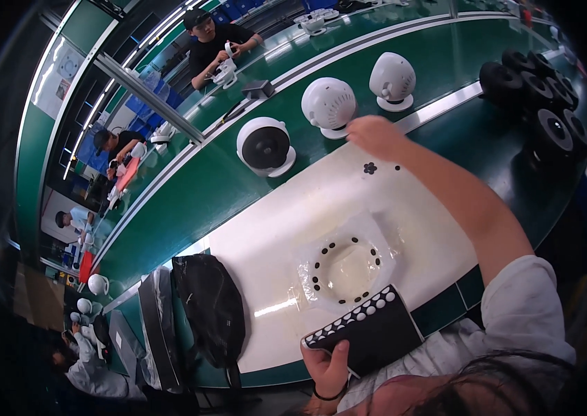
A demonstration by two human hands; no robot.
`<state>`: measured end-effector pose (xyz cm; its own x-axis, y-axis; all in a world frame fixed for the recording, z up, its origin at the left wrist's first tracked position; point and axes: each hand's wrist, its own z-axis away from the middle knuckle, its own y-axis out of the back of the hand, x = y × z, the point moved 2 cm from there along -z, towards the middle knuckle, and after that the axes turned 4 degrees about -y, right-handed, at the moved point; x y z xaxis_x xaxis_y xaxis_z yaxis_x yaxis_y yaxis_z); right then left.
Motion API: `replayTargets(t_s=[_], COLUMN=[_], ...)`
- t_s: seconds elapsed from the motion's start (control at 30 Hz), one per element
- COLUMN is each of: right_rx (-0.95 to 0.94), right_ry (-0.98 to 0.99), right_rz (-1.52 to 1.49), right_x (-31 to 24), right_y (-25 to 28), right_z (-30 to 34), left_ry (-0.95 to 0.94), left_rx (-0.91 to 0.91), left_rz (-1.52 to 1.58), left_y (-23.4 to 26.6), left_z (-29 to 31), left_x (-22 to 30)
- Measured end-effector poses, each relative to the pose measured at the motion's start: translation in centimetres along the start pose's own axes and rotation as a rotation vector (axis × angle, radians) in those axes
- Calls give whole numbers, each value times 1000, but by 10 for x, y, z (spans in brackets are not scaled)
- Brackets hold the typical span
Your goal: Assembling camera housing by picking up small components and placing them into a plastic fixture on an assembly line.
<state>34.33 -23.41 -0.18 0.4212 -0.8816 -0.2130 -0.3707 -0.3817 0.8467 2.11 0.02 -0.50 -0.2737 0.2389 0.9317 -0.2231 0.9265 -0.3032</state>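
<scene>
My left hand (328, 367) grips a black sheet (373, 340) near my body, thumb on top; rows of white round spots run along its far edge. My right hand (377, 139) reaches forward, fingers pinched at the base of a white round fan-like device (328, 104). Whether it grips the base or a small piece is hidden. Between my hands, a clear plastic film (349, 267) lies on the white mat (259, 222), with several small black round pads (331, 245) set in a ring. More black dots (370, 168) sit on the mat near my right wrist.
Similar white devices stand at left (266, 147) and right (392, 80). Black round parts (539, 90) are piled at far right. A black bag (210, 305) lies left of the mat. Beyond the rail (293, 80), a person (214, 45) works; others sit along the left.
</scene>
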Motion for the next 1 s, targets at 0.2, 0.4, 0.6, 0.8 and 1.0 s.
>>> replayTargets(t_s=[0.2,0.4,0.6,0.8,1.0], right_rx=[-160,-309,399,574,416], right_ry=[-181,-401,-168,50,-148], right_rz=[51,-12,4,-118,-804], right_x=[-14,-6,9,-9,-85], right_y=[-42,-35,-18,42,134], right_z=[-7,-18,-9,8,42], left_ry=[5,3,75,49,1], left_rx=[-4,-40,29,12,-12], left_rz=[60,57,-12,-9,-33], left_y=[0,0,-6,-13,-12], left_z=[3,-1,-2,-2,-1], left_x=[-3,-4,3,6,6])
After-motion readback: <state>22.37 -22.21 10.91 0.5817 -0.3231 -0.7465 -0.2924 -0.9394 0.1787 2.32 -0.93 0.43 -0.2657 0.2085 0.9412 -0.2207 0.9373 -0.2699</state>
